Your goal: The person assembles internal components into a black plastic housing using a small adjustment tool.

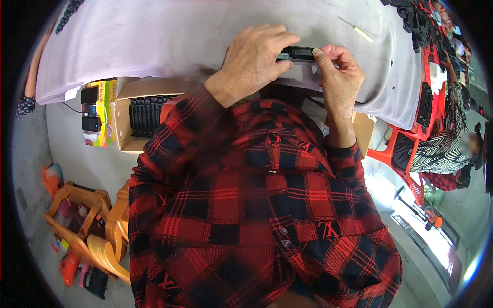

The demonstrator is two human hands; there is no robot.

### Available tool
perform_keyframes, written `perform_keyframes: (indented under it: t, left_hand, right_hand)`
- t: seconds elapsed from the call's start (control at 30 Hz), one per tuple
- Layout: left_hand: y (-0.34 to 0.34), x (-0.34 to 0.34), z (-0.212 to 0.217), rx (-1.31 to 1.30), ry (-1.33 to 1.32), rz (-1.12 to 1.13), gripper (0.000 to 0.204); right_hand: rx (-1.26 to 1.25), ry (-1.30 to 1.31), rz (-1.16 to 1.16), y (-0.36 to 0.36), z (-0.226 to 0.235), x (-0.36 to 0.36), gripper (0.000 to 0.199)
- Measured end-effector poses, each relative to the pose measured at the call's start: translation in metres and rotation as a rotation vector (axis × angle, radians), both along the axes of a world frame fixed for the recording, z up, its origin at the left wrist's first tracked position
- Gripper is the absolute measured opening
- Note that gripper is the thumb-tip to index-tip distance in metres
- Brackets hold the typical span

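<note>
Up top, a pale table [154, 36] is seen; by the left hand [257, 59], one end of a black part [300, 54] is ringed, firm grip can't be told; by the right hand [340, 74], the other end is pinched, near the table's front edge; beyond, a yellow-handled screwdriver [363, 34] is spotted.

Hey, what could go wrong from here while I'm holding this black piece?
The black piece might slip, since the right hand pinches one end by thumb and fingers. The loose yellow-handled screwdriver could roll if bumped. The tiny dark bits on the cloth could get brushed away.
</note>
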State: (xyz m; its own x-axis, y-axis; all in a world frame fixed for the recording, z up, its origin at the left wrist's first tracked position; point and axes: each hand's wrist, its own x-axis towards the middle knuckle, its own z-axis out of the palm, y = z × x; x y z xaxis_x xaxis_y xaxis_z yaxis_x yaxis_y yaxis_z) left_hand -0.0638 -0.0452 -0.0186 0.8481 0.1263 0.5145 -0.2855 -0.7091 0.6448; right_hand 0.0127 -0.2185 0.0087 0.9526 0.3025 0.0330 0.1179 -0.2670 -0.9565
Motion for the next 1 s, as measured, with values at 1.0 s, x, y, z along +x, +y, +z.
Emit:
perform_keyframes:
  t: [1.0]
  left_hand:
    - [-0.0064,-0.0045,-0.0072,0.213,-0.111,0.008,0.023]
  right_hand:
    - [-0.137,-0.156,-0.075,0.0042,-0.0106,0.0089,0.011]
